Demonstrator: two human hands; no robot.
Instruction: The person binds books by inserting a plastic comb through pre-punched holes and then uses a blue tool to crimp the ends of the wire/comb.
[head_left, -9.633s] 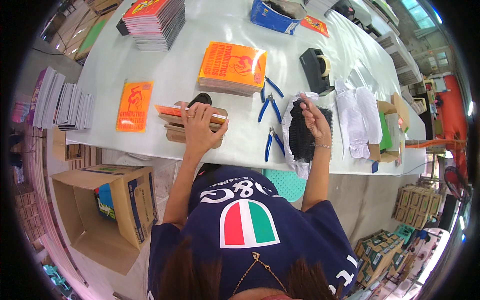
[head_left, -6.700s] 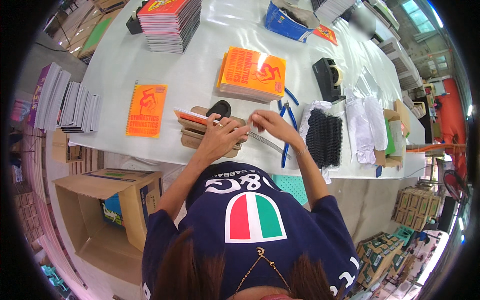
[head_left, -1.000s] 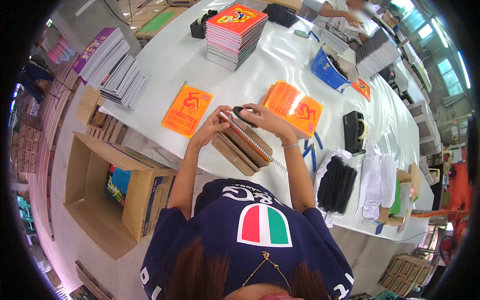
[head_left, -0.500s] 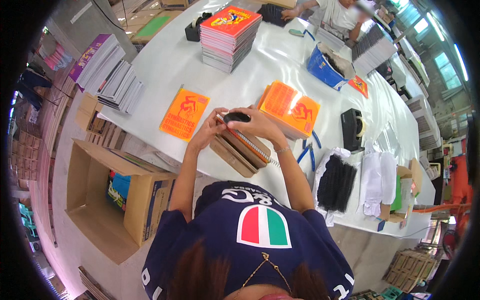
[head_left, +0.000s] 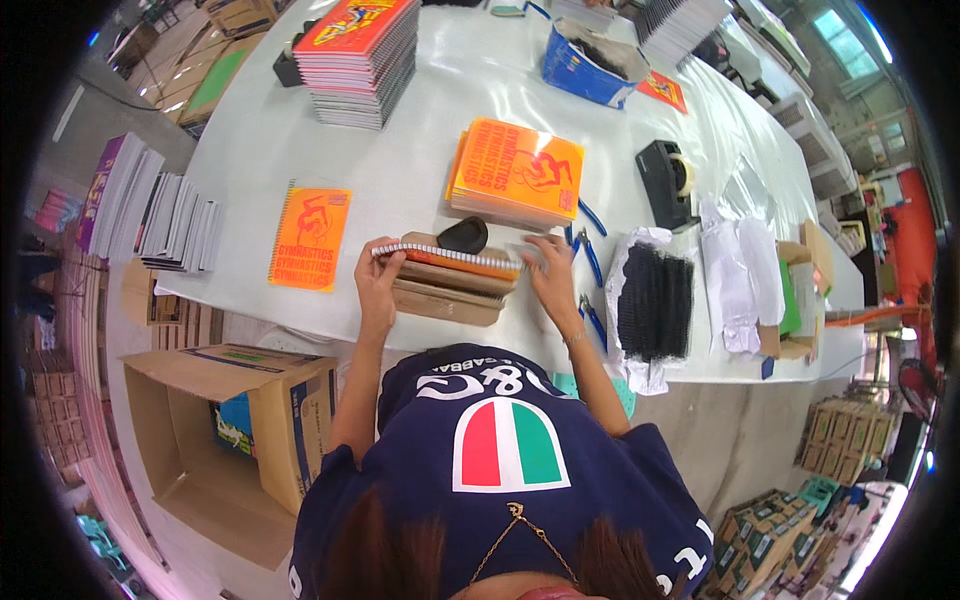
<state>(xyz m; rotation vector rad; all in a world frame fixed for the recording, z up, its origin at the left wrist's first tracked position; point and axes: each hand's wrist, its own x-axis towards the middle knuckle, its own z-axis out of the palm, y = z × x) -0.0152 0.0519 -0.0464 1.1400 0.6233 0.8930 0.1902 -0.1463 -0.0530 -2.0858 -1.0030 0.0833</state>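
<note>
A spiral notebook (head_left: 470, 264) with an orange cover stands spine up in a slotted brown cardboard holder (head_left: 445, 308) at the table's near edge. Its pale coil runs along the top. My left hand (head_left: 377, 287) is closed on the notebook's left end, thumb and fingers pinching the spine. At the coil's right end, the fingers of my right hand (head_left: 550, 275) are bent together; the coil's tip is hidden at the fingertips. Just behind the holder lies a black rounded object (head_left: 463, 236), touched by neither hand.
Beyond the holder sits a stack of orange notebooks (head_left: 520, 175); a single one (head_left: 311, 238) lies left. Blue-handled pliers (head_left: 588, 255), a tape dispenser (head_left: 668, 185) and a bundle of black coils (head_left: 655, 305) are on the right. An open cardboard box (head_left: 225, 430) stands below left.
The black object has left my hands and lies behind the holder. My left hand has moved to the notebook's left end, my right to the coil's right end. The view has shifted.
</note>
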